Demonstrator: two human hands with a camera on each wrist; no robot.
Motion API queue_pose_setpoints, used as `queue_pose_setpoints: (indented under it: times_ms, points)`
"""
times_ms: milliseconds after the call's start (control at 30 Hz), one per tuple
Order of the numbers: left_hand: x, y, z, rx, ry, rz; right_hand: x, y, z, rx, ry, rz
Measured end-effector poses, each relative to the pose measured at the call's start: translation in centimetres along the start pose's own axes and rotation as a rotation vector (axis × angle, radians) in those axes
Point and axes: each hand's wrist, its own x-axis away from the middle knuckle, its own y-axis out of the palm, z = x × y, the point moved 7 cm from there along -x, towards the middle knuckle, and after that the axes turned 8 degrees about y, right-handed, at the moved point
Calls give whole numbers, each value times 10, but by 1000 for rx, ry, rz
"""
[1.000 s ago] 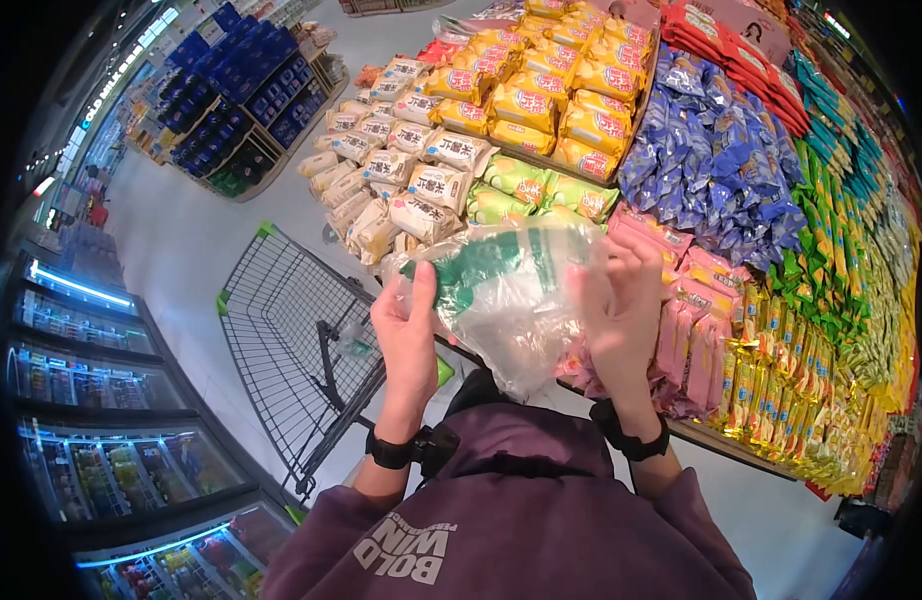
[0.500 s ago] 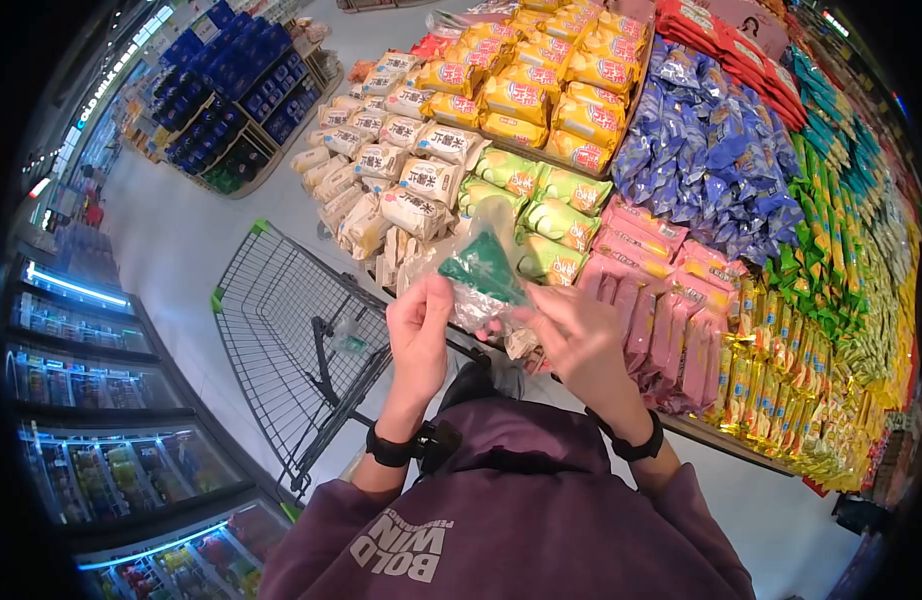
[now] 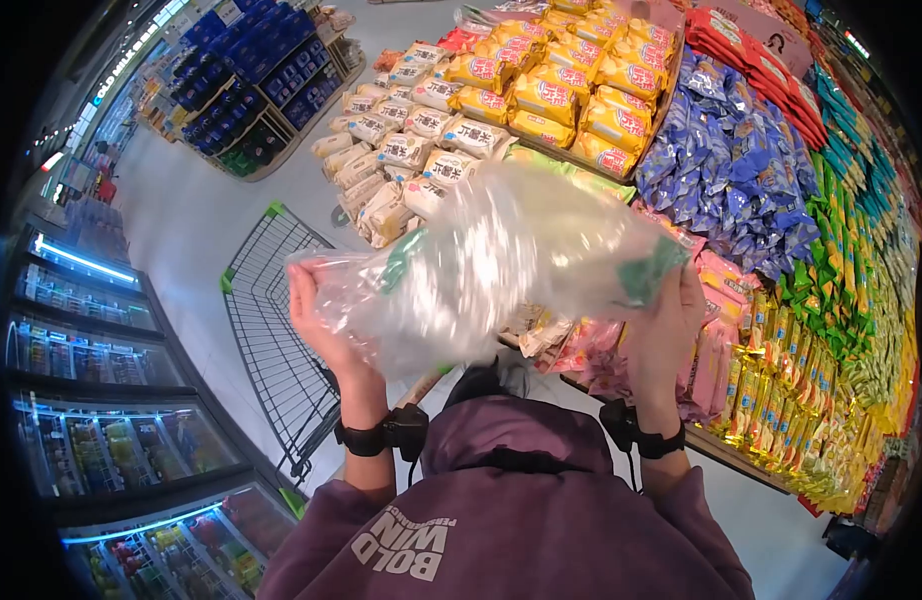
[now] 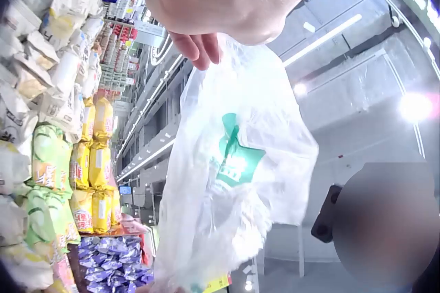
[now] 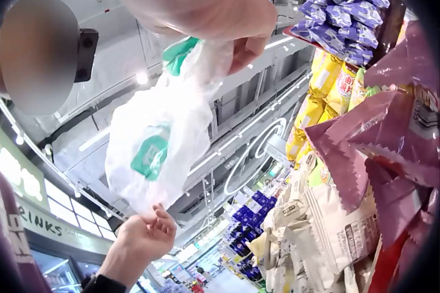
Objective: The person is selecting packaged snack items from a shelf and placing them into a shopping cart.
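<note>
While aloft, plastic bag (image 3: 481, 262), long axis left hand (image 3: 328, 332) to right hand (image 3: 666, 325)

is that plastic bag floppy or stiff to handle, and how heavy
Probably floppy: the plastic bag is creased and wrinkled. Likely light for its size, since it looks thin and translucent. Perhaps slippery too, given its glossy shine.
</note>
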Motion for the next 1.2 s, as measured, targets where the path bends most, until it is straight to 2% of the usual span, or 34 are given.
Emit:
queue_pose_setpoints:
  times_ms: [67, 100, 133, 167, 267, 300, 400, 500, 600, 667, 733, 800, 900, 967, 1067, 1100, 1200]
  points:
    - [-9, -11, 2, 12, 41, -9, 0, -6, 1, -83, 14, 57]
    - [-8, -9, 9, 6, 57, -1, 0, 0, 0, -54, -22, -33]
    - [-7, -10, 14, -2, 73, 4, 2, 1, 2, -31, -18, -32]
    - [-5, -7, 11, 184, 29, -100, 4, 3, 4, -7, -14, -28]
    - [11, 22, 21, 2, -53, -167, 11, 17, 2, 108, -29, -75]
    - [17, 27, 24, -80, 12, -222, 12, 23, 0, 152, -40, -101]
    - [26, 39, 32, -166, 39, -408, 15, 40, 4, 199, 6, -322]
    - [-2, 8, 16, -63, 59, -207, 22, 43, 12, 307, 5, -416]
    - [-20, -18, 20, 40, 61, -64, 22, 35, 9, 307, 88, -270]
    - [-31, -37, 19, -9, -13, 26, 23, 39, 14, 334, 91, -310]
    - [-37, -44, 18, 86, -77, 44, 26, 43, 12, 363, 36, -303]
    - [-42, -53, 29, 38, 59, 82, 32, 55, 7, 395, -65, -259]
    - [-37, -64, 54, -147, 307, 190, 46, 87, -2, 458, -239, -312]
    - [-34, -66, 69, -235, 448, 232, 60, 122, 2, 540, -300, -522]
    - [-23, -57, 81, -206, 521, 136, 90, 180, 16, 567, -334, -758]
    - [-17, -51, 86, -191, 433, 91, 101, 199, 21, 564, -341, -828]
    - [-8, -48, 94, -237, 353, -37, 119, 238, 35, 566, -313, -886]
